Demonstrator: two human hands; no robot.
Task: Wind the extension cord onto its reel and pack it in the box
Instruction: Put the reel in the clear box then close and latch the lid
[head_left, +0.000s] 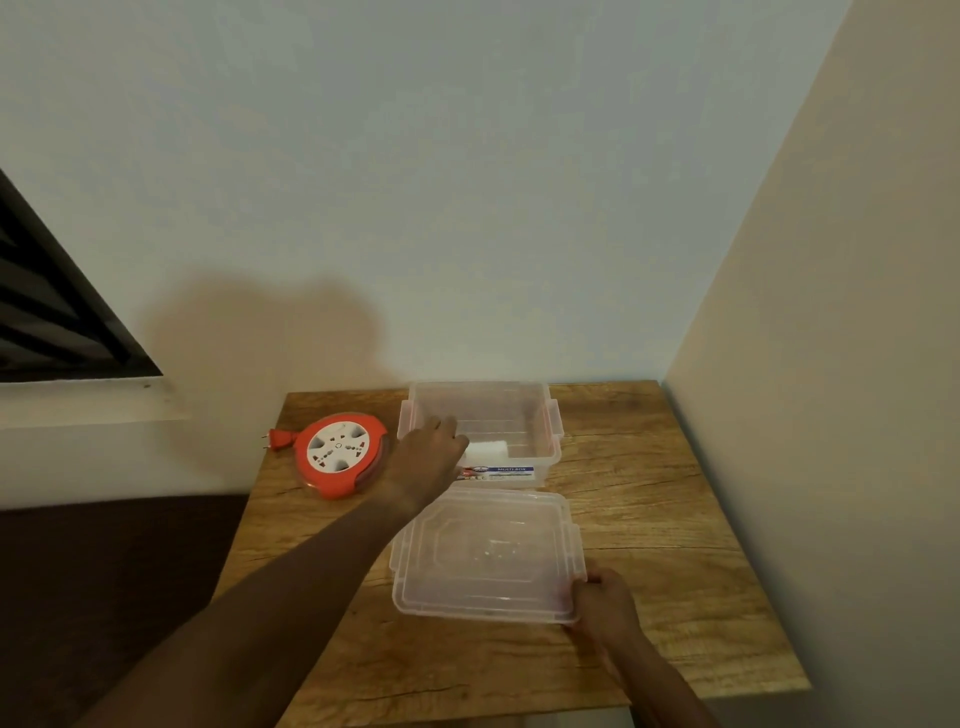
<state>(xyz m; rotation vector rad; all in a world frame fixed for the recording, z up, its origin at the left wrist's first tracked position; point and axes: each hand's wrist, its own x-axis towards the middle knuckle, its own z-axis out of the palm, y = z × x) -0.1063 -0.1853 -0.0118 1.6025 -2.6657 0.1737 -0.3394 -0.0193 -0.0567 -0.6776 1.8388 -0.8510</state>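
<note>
An orange cord reel with a white socket face lies flat at the table's back left, its orange plug sticking out to the left. A clear plastic box stands open at the back middle. Its clear lid lies flat in front of it. My left hand reaches over the box's near-left rim and touches a white block inside; whether it grips the block I cannot tell. My right hand holds the lid's near-right corner.
The wooden table sits in a corner, with walls behind and to the right. A dark window frame is on the left wall. A dark surface lies left of the table.
</note>
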